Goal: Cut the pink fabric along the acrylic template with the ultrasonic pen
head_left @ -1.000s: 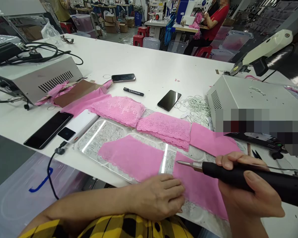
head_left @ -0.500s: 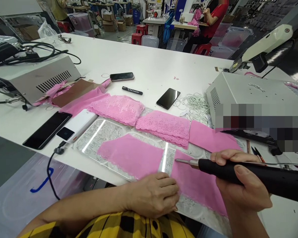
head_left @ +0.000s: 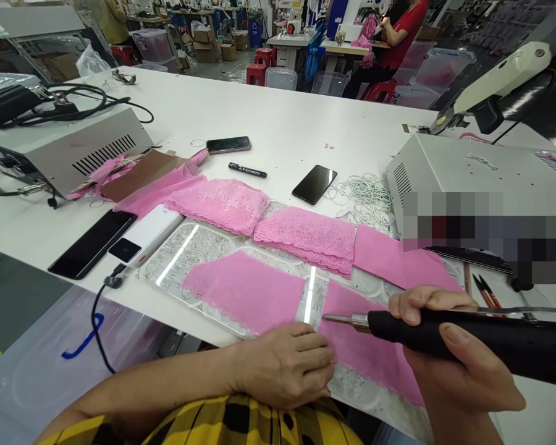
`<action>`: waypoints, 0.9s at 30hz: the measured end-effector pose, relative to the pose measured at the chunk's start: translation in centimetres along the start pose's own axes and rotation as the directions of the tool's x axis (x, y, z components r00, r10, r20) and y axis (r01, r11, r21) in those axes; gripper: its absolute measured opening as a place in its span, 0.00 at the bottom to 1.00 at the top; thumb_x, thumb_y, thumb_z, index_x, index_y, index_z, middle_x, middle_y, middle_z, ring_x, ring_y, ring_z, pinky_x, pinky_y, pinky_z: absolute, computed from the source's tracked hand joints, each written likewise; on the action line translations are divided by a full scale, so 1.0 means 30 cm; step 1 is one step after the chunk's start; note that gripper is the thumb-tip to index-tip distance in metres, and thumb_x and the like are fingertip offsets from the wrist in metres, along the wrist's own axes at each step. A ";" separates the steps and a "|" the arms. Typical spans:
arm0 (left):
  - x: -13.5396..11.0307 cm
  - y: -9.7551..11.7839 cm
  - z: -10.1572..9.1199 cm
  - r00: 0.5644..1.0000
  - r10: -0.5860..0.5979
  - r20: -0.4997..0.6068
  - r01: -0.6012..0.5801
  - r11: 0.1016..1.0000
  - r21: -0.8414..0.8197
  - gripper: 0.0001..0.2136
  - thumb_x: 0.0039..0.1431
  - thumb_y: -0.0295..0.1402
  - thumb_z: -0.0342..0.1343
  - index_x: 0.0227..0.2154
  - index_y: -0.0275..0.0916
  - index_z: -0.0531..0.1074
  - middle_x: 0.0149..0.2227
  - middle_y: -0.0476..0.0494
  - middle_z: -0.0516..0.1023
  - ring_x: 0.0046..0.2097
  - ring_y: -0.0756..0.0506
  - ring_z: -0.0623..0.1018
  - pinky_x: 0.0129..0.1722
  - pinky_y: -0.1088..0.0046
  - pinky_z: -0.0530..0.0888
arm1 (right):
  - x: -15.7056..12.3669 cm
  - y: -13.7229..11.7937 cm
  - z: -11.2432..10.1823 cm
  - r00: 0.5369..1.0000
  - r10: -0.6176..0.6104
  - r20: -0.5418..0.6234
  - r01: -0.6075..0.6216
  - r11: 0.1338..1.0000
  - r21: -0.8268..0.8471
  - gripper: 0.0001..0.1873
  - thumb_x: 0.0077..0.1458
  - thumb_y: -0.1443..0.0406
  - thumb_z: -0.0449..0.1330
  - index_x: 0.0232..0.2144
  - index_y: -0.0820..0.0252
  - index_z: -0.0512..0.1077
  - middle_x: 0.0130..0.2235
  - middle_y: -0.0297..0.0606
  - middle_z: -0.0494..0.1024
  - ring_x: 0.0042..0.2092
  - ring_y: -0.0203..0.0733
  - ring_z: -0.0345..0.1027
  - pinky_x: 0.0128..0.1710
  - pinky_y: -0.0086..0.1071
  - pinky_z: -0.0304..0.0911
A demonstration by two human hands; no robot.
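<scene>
My right hand point(head_left: 454, 346) is wrapped round a black handheld tool point(head_left: 491, 340) with a thin metal tip pointing left. The tip is over a flat pink fabric piece point(head_left: 366, 346), near its left edge; whether it touches I cannot tell. My left hand point(head_left: 287, 364) lies at the near edge of the clear, glittery board point(head_left: 222, 244), fingers curled and together; what is under them, if anything, is hidden. Beside it, a second pink fabric piece point(head_left: 245, 287) lies flat on the board.
Behind are two pink lace stacks point(head_left: 220, 204) point(head_left: 306, 238) and plain pink fabric point(head_left: 393, 253). Phones point(head_left: 315, 184), a marker point(head_left: 248, 170), a white power bank point(head_left: 151, 232) and tangled cord point(head_left: 368, 201) lie around. Grey machine boxes point(head_left: 88, 148) stand both sides. A seated person point(head_left: 401, 40) is beyond.
The tool's tip has shifted slightly left and down with my right hand. My left hand and the fabric pieces stay in place; the view has shifted a little.
</scene>
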State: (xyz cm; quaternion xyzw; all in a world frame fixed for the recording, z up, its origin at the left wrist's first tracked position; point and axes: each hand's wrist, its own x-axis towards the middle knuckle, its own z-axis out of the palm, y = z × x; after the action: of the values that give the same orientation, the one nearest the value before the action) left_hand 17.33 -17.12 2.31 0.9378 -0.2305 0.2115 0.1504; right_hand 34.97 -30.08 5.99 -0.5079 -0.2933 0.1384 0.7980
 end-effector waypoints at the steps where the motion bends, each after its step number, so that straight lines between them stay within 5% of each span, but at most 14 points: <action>1: 0.000 0.001 0.000 1.000 0.000 0.000 0.000 1.000 0.000 0.10 0.67 0.33 0.50 0.34 0.33 0.73 0.38 0.37 0.77 0.42 0.45 0.75 0.43 0.70 0.72 | 0.000 0.001 0.000 1.000 0.001 0.008 -0.001 1.000 0.002 0.07 0.44 0.62 0.62 0.28 0.58 0.73 0.28 0.34 0.72 0.23 0.34 0.62 0.25 0.36 0.65; 7: 0.001 0.001 -0.005 1.000 -0.009 0.029 0.009 1.000 0.000 0.10 0.67 0.34 0.51 0.35 0.33 0.73 0.36 0.38 0.77 0.40 0.46 0.76 0.41 0.71 0.72 | -0.001 0.002 0.009 0.999 0.001 0.038 -0.001 1.000 0.022 0.05 0.45 0.63 0.62 0.27 0.58 0.73 0.27 0.33 0.72 0.24 0.34 0.64 0.26 0.35 0.66; 11: 0.018 -0.012 -0.029 1.000 -0.011 0.020 0.011 1.000 -0.013 0.09 0.68 0.33 0.51 0.38 0.33 0.73 0.37 0.37 0.78 0.42 0.45 0.77 0.45 0.69 0.73 | 0.029 -0.037 -0.013 0.994 -0.023 -0.112 0.025 0.999 0.021 0.07 0.40 0.63 0.61 0.26 0.59 0.73 0.26 0.33 0.71 0.23 0.34 0.62 0.24 0.34 0.64; 15: 0.043 -0.047 -0.029 0.991 -0.136 -0.015 0.137 0.989 0.059 0.11 0.69 0.32 0.49 0.47 0.32 0.73 0.47 0.35 0.78 0.52 0.41 0.76 0.53 0.63 0.71 | 0.077 -0.106 -0.091 0.906 -0.192 -0.377 0.181 0.981 -0.064 0.07 0.33 0.64 0.57 0.22 0.58 0.71 0.24 0.32 0.70 0.22 0.33 0.59 0.24 0.33 0.61; 20: 0.067 -0.100 0.020 0.966 -0.251 0.062 0.232 0.948 0.218 0.18 0.70 0.39 0.48 0.55 0.35 0.69 0.61 0.35 0.69 0.63 0.34 0.67 0.60 0.52 0.66 | 0.057 -0.118 -0.179 0.810 -0.220 -0.544 0.174 0.975 -0.136 0.08 0.29 0.64 0.56 0.20 0.58 0.70 0.24 0.32 0.69 0.23 0.32 0.60 0.25 0.33 0.62; 27: 0.062 -0.129 0.058 0.946 -0.298 0.124 0.264 0.935 0.236 0.23 0.68 0.48 0.49 0.59 0.39 0.67 0.63 0.36 0.66 0.65 0.32 0.64 0.63 0.47 0.59 | 0.009 -0.042 -0.169 0.885 -0.172 -0.432 0.149 0.985 -0.086 0.09 0.36 0.65 0.59 0.26 0.58 0.73 0.28 0.33 0.72 0.26 0.33 0.63 0.28 0.34 0.64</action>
State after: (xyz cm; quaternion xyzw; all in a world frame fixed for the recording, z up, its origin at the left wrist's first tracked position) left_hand 21.31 -15.20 0.96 0.9857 -0.0805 0.1366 0.0576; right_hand 38.16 -34.19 5.64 -0.5200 -0.1506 -0.0534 0.8391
